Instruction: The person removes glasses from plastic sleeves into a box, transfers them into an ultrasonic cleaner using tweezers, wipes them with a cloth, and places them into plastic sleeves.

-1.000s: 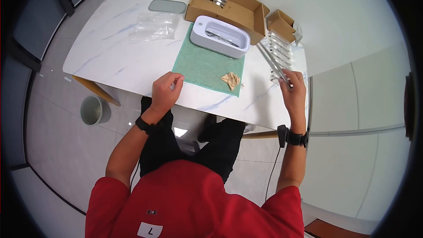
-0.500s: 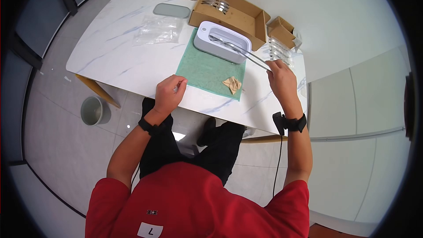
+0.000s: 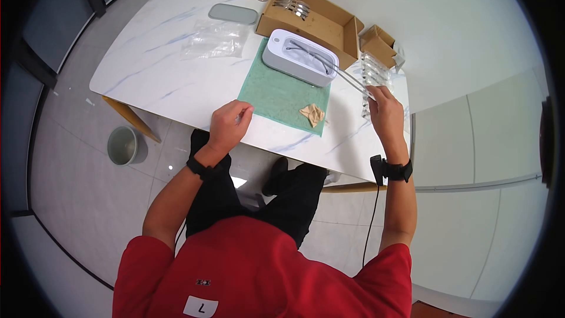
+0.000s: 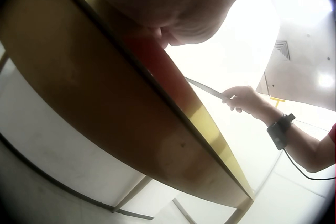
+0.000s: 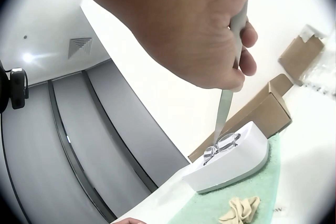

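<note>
Only the head and right wrist views show glasses (image 5: 210,153); the right hand (image 3: 387,113) grips tweezers (image 5: 224,107).

Upper center, your white oblong tub (image 3: 289,70) stands open, holding thin-framed clear glasses (image 3: 318,58); your long metal tweezers (image 3: 353,82) slant down-right from them.

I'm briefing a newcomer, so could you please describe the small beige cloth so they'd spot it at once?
On the marble-patterned table, find the green towel partly under the white basin. The beige cloth lies by the towel's near right corner, crumpled into a heap, while the towel is spread flat.
</note>
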The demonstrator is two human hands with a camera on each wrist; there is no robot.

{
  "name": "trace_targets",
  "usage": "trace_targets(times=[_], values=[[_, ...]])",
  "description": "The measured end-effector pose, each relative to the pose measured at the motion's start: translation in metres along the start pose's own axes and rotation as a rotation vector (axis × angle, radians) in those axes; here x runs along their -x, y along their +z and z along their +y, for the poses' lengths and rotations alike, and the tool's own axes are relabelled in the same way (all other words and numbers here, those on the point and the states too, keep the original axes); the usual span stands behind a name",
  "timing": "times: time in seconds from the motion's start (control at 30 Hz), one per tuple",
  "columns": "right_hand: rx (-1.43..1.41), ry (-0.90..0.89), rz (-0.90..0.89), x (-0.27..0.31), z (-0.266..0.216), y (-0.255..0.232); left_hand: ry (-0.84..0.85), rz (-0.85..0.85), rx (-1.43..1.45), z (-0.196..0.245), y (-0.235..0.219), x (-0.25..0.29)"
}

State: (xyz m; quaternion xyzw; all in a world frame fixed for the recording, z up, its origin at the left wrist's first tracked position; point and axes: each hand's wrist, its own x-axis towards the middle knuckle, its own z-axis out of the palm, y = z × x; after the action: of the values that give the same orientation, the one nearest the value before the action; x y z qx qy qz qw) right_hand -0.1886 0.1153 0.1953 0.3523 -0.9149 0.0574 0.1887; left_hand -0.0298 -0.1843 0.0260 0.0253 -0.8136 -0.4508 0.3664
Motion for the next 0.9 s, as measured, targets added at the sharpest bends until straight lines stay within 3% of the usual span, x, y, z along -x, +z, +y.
trace_targets(times=[0.17,0.33,0.53,0.9], values=[[-0.089,0.038,0.096,0.007,-0.004,-0.012,-0.002,-0.002,-0.003,-0.002,0.000,-0.001],[-0.081,0.059,0.070,0.019,-0.007,-0.018,0.005,0.008,0.009,-0.002,0.002,0.000],[-0.271,0.055,0.076,0.030,-0.023,-0.026,-0.011,0.000,0.016,0.001,0.000,-0.001],[-0.347,-0.030,-0.150,0.042,-0.036,0.007,-0.025,0.012,0.014,0.001,0.001,-0.001]])
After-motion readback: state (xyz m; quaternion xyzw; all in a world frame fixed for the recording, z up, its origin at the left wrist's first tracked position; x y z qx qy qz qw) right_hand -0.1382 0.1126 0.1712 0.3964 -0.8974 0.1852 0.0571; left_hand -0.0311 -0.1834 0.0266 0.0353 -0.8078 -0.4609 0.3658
